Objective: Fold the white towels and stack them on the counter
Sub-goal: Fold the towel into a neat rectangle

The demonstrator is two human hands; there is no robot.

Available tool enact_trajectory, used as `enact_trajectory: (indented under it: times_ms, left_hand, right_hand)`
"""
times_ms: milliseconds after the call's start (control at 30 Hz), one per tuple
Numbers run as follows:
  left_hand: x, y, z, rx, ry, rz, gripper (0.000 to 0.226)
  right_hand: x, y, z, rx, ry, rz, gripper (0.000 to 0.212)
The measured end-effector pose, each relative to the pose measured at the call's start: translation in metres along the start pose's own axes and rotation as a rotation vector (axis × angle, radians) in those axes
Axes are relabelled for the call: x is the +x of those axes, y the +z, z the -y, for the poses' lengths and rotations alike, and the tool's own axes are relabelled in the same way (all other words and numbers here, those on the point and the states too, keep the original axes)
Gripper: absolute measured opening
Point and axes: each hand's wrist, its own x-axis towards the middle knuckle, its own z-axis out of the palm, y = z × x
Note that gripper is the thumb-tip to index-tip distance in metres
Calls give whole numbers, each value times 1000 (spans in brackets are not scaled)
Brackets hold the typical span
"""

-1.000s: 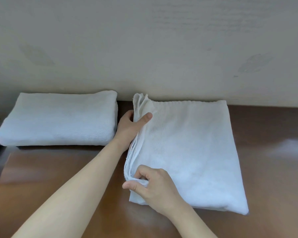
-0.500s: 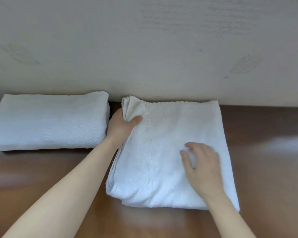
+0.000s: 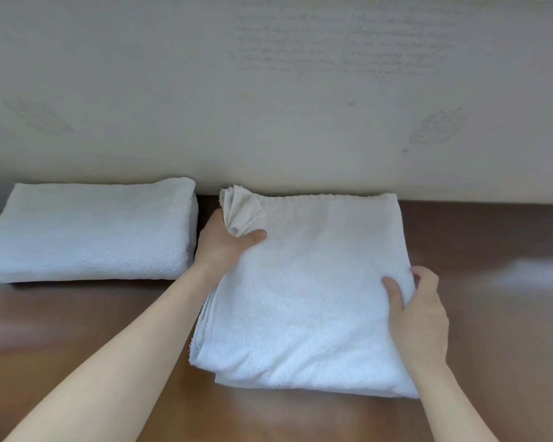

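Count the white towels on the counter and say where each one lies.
2. One folded towel lies at the left against the wall. The second towel lies in the middle, gripped by the left hand and the right hand. Layers may hide more.

Left hand [image 3: 224, 247]: fingers tucked out of sight behind the bunched corner of the half-folded towel [image 3: 303, 291], only thumb and back of hand showing. Right hand [image 3: 418, 317]: fingertips partly hidden under that towel's right edge. Both forearms cut off by the bottom edge. Folded towel [image 3: 87, 231] at left: near-left corner cropped by the left edge; number of layers impossible to tell. Counter [image 3: 491, 314]: cut off at left, right and bottom; a pale blurred glare smeared across its right side. Wall [image 3: 268, 90]: faint lines of script at upper right, too blurred to read; two faint leaf-like marks, indistinct.
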Motion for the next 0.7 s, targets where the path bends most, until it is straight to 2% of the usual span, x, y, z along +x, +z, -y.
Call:
enact_trajectory:
  times_ms: [100, 167, 233, 300, 400, 467, 533, 600, 700]
  left_hand:
    - [-5, 4, -8, -149, -11, -5, 36]
    - [-7, 9, -12, -292, -61, 16, 27]
    - [-9, 12, -16, -345, -114, 27, 17]
    - [-9, 12, -14, -370, -207, -10, 13]
    - [-4, 11, -6, -332, -302, -103, 36]
    - [0, 12, -3, -238, -293, -144, 48]
    - [-1, 13, -6, -186, -277, -137, 51]
    - [-9, 10, -6, -180, -276, -97, 53]
    - [-32, 1, -3, -192, -314, -22, 65]
  right_hand:
    - [10, -9, -4, 59, 76, 33, 33]
    - [16, -16, -7, 83, 79, 67, 29]
    - [20, -17, -13, 63, 45, 80, 30]
    - [23, -14, -21, -104, -83, 4, 35]
    - [27, -9, -34, -299, -223, -149, 50]
    - [30, -9, -38, -346, -225, -129, 54]
    - [32, -8, -39, -400, -223, -104, 56]
    - [33, -8, -39, -375, -182, -60, 59]
    - [29, -11, -29, -209, -93, -2, 55]
